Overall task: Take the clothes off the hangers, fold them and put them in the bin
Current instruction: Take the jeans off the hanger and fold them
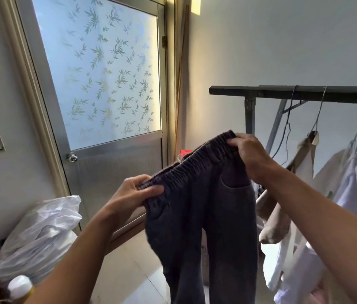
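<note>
I hold the trousers [204, 220] up before the camera by the elastic waistband [195, 165].

Left hand [132, 193]: thumb and fingers are closed on the lower end of the band, pinching the cloth.

Right hand [251, 154]: the fingers are curled over the upper end of the band, clamped on it.

The band runs taut between the two grips, sloping up from the left hand to the right. Both legs hang down below the grips; a pocket [234, 183] sits just under the right hand.

Behind the right hand a dark rail [305, 93] carries wire hangers [320, 106]. Pale shirts [346, 172] hang from them, beyond and below the right forearm.

Beyond the left hand stands a door [107, 84] with frosted, leaf-patterned glass. Below the left forearm lie two items — a white bag [41, 227] and, nearer the camera, a white bottle cap [19, 286]
</note>
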